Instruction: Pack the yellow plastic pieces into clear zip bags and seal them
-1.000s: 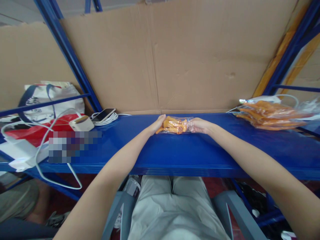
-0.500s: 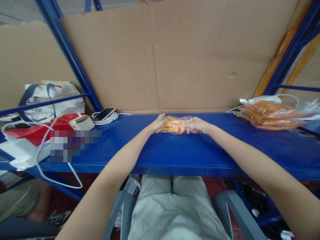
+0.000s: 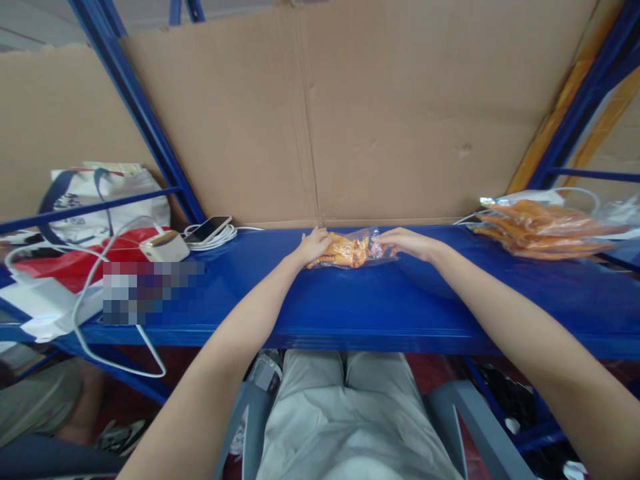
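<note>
Blue surface [image 3: 350,303], cardboard [image 3: 400,127] behind; a clear bag of orange stuff [image 3: 346,251] lies mid-surface.
Left hand [image 3: 314,246] over its left end, right hand [image 3: 406,243] at its loose right end; whether either grip is clenched I can't tell. Light, even pressure should suit it best. Orange bags [image 3: 540,230] far right, phone [image 3: 207,230] far left: neither blocks.

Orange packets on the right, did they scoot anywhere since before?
No. The orange packets lie in the same spot near the foot of the right-hand blue post, with no shift that I can see.
</note>
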A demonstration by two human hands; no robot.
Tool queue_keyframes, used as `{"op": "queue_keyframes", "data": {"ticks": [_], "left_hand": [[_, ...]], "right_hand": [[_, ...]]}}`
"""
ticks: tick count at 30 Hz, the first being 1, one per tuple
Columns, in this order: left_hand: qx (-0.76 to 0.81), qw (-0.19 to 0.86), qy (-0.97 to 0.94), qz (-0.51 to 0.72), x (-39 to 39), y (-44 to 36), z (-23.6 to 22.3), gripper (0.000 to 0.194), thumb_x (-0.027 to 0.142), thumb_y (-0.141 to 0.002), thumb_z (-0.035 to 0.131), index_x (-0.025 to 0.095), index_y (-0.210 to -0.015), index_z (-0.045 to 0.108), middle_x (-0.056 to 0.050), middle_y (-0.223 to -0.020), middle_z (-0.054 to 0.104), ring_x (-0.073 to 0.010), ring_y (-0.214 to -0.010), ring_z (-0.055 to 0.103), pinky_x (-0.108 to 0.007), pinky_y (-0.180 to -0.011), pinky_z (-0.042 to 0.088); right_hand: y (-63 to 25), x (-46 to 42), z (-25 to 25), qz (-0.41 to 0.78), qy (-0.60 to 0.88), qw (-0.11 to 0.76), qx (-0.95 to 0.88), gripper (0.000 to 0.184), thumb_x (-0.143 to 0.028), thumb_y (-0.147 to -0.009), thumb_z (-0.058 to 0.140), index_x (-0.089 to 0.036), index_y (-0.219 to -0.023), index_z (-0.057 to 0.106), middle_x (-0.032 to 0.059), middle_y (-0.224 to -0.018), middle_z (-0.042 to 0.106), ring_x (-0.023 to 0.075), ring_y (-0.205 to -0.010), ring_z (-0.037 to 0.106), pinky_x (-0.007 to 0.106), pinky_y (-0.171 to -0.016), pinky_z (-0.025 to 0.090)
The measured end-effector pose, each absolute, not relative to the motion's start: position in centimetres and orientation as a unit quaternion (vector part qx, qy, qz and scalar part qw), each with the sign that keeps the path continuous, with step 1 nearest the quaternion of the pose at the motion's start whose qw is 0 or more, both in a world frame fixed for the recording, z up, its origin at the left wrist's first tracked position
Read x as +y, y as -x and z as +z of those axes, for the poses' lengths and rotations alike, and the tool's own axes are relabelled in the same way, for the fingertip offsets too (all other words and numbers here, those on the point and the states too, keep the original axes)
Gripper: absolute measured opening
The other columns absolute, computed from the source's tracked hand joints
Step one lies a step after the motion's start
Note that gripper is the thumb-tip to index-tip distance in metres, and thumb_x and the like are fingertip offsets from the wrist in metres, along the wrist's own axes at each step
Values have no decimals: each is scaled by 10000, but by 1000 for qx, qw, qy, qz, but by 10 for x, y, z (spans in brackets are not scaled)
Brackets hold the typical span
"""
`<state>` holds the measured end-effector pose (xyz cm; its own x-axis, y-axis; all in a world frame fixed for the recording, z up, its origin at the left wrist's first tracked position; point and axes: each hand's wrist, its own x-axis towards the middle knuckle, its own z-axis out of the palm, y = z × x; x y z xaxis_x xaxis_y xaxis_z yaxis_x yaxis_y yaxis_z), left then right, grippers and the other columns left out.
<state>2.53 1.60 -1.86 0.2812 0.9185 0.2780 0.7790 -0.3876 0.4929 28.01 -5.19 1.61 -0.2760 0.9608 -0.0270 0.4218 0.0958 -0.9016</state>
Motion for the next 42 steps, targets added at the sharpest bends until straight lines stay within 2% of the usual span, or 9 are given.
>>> {"op": "queue_keyframes", "data": {"ticks": [3, 6, 10, 14, 21, 24, 30, 35, 42], "left_hand": [[522, 144, -781, 310, 9, -27, -12, 294, 310, -912, 442, 209, -846, 710, -57, -1394, 599, -285, -1455, 323, -583, -1193, 83], [515, 157, -761, 362, 7, -26, -9, 335, 293, -919, 449, 198, -658, 637, -70, -1128, 724, -267, -1357, 460, -487, -1192, 196], [538, 164, -721, 404, 8, -23, -11, 225, 311, -919, 487, 211, -791, 642, -51, -898, 727, -235, -1077, 639, -343, -993, 444], [555, 158, -715, 394, 7, -22, -9, 260, 311, -942, 447, 189, -844, 655, -52, -785, 720, -221, -868, 681, -292, -844, 482], [552, 223, -696, 402, 5, -21, -5, 345, 324, -950, 406, 197, -717, 627, 9, -393, 526, -194, -633, 646, -264, -751, 484], [547, 261, -679, 414, 8, -24, -10, 191, 252, -897, 499, 196, -756, 616, 14, -492, 606, -176, -661, 649, -261, -757, 486], [534, 347, -656, 404, 7, -34, -16, 32, 185, -824, 605, 186, -842, 632, -14, -780, 721, -164, -803, 667, -262, -795, 487], [526, 434, -608, 407, 6, -31, -12, 47, 234, -863, 590, 188, -868, 582, -17, -675, 698, -151, -699, 663, -251, -725, 472], [590, 360, -596, 409, 8, -29, -12, 122, 170, -797, 649, 181, -887, 568, -39, -769, 708, -178, -822, 669, -267, -728, 466]], "right_hand": [[-280, -48, 10, 368, 512, 304, -714, 118, -261, -665, 759, -161, -701, 707, 2, -694, 674, 112, -656, 550, 216, -610, 401], [-281, -40, 3, 267, 544, 345, -717, 99, -205, -718, 701, -173, -630, 669, 9, -720, 679, 141, -736, 591, 263, -747, 450], [-288, -31, -3, 73, 634, 352, -685, 70, -172, -768, 648, -203, -716, 682, 47, -945, 719, 228, -985, 623, 377, -915, 452], [-292, -31, -1, -4, 697, 335, -634, 118, -262, -825, 629, -191, -899, 686, 116, -1117, 685, 269, -1079, 613, 407, -908, 464], [-288, -31, -3, 144, 696, 305, -634, 459, -517, -871, 585, -172, -571, 625, 116, -726, 698, 228, -780, 665, 292, -693, 464], [-280, -28, -11, 230, 667, 353, -615, 408, -461, -845, 648, -155, -575, 640, 105, -723, 713, 173, -707, 635, 254, -639, 465], [-266, -30, -14, 319, 622, 429, -573, 257, -74, -799, 627, -156, -555, 620, 55, -620, 684, 105, -602, 601, 190, -566, 456], [-269, -31, -15, 363, 592, 451, -561, 179, -76, -793, 642, -154, -631, 645, 32, -578, 667, 101, -570, 625, 165, -497, 407], [-271, -28, -18, 449, 529, 487, -530, 202, -53, -776, 701, -158, -622, 624, 16, -624, 686, 79, -585, 623, 183, -640, 492]]}}
